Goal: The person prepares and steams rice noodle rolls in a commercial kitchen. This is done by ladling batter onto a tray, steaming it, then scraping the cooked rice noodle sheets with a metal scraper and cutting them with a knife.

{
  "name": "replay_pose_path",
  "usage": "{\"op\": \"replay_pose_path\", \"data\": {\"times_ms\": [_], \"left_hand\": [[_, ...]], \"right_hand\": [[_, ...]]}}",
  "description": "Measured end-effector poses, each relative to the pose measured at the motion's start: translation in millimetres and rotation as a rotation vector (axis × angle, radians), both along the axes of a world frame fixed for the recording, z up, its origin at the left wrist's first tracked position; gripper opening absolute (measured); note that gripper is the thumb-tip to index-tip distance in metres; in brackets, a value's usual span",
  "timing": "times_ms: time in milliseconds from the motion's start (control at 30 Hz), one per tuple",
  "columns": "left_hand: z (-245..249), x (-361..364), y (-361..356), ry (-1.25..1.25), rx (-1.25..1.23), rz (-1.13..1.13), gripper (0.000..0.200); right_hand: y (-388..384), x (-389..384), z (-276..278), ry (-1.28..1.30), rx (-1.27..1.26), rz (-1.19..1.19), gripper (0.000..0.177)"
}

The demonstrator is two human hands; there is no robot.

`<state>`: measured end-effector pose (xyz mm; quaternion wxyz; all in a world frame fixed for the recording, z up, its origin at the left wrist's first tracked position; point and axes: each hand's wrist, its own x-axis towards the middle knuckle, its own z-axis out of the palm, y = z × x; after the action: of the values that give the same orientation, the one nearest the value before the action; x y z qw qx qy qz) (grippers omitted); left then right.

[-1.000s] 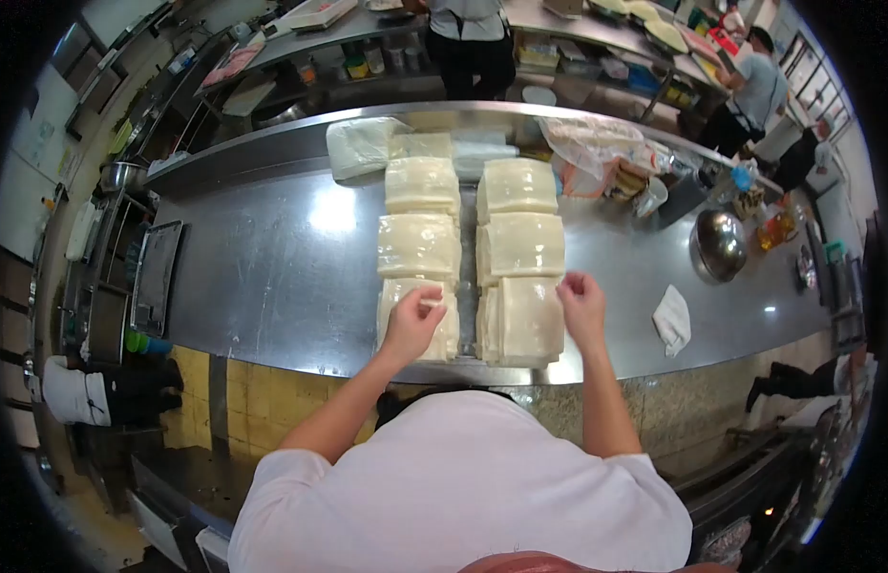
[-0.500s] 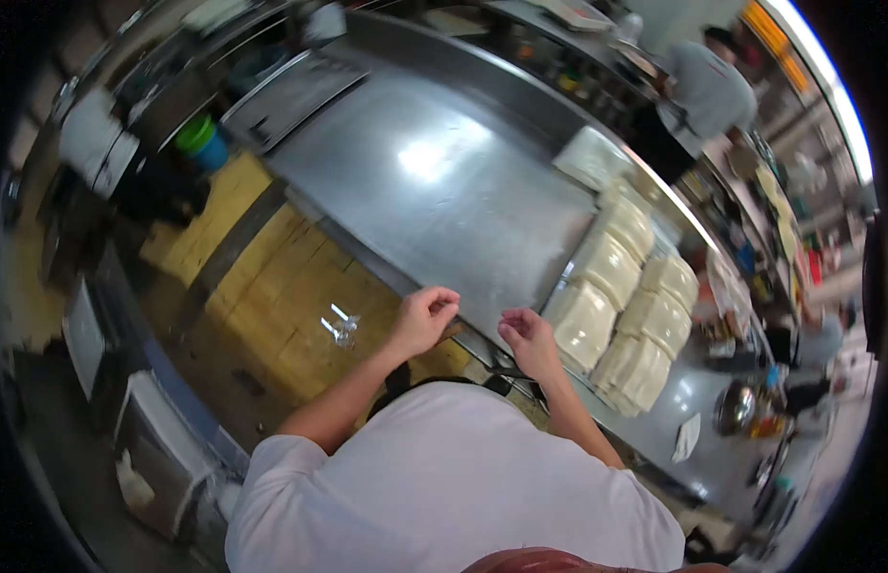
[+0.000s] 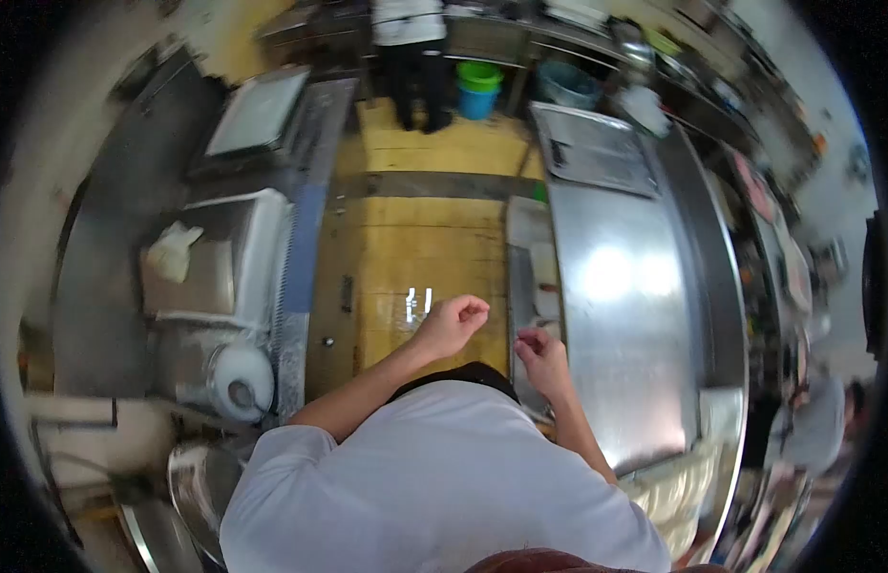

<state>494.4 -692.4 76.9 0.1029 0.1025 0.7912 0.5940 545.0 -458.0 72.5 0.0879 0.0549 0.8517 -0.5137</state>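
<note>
Yellow tiled floor (image 3: 430, 234) beside a steel counter (image 3: 625, 315), walls seemingly pale.

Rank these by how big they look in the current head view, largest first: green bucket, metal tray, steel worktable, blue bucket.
1. Steel worktable
2. Metal tray
3. Green bucket and blue bucket: they look too alike to rank.

Steel glare, smeared edges

A broad white glare washes the steel table (image 3: 625, 353), and small bright reflections mark the yellow floor (image 3: 434, 244). Fisheye distortion bends the outer scene, blur softens the sides, and black vignetting swallows the corners
</note>
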Motion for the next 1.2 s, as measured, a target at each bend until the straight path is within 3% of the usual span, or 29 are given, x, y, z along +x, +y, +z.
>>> {"op": "replay_pose_path", "data": {"times_ms": [233, 433, 533, 633, 833, 900, 1067, 1200], "left_hand": [[-18, -41, -56, -0.080, 0.020, 0.265, 0.020], [-31, -126, -70, -0.161, -0.063, 0.396, 0.025], [-25, -166, -88, -0.049, -0.164, 0.398, 0.023], [-17, -197, -117, -0.025, -0.139, 0.540, 0.023], [-34, -190, -189, -0.092, -0.067, 0.919, 0.023], [-52, -181, -207, -0.226, -0.064, 1.069, 0.023], [-76, -188, -250, -0.255, -0.035, 1.207, 0.023], [-66, -214, -287, -0.208, -0.030, 1.296, 0.025]], "right_hand": [[-49, -122, -14, 0.024, -0.130, 0.237, 0.025], [-44, -241, -17, 0.036, -0.053, 0.322, 0.023], [-32, -314, -29, 0.031, -0.102, 0.361, 0.019], [-60, -382, -16, -0.004, -0.088, 0.407, 0.017], [-185, -479, -13, -0.106, -0.155, 0.661, 0.018], [-236, -496, -19, 0.025, 0.003, 0.931, 0.017], [-371, -496, 9, 0.039, -0.136, 1.169, 0.019], [-456, -517, 16, 0.120, -0.165, 1.418, 0.020]]}}
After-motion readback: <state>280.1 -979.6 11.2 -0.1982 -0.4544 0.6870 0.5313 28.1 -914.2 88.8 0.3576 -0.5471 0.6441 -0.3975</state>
